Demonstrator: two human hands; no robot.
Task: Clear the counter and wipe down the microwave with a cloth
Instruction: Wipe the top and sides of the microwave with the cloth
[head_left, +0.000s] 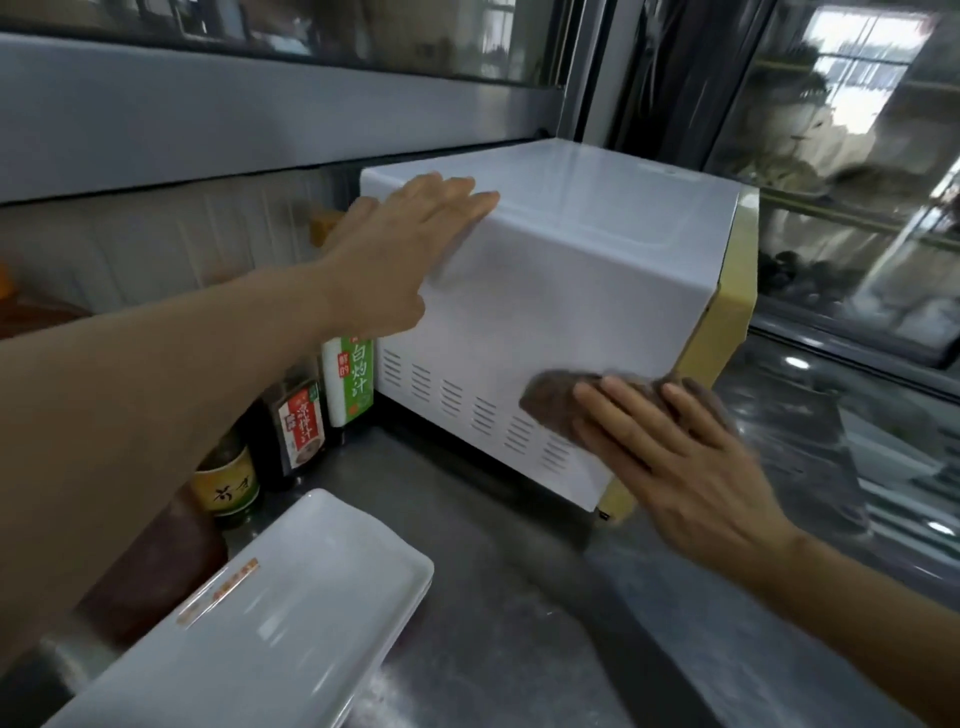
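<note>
A white microwave (561, 291) with a yellow front is seen in the centre of the frame, standing on a grey counter (519, 597) with its vented side panel turned toward the camera. The left hand (400, 254) is laid flat over the microwave's upper left edge, fingers straight and spread, nothing gripped. The right hand (675, 457) is found at the lower right of the side panel, its fingers extended and pressed flat on a dark brown cloth (556, 402), which is held against the panel just above the vent slots. A stack of white rectangular trays (270, 623) is noted on the counter at the lower left of the frame. Three bottles are lined up left of the microwave: a green-labelled bottle (353, 384) touching or just beside its rear corner, a red-labelled bottle (301, 421) next to it, and a yellow-labelled bottle (228, 488) nearest the trays. Glass panes are seen at the upper right.
</note>
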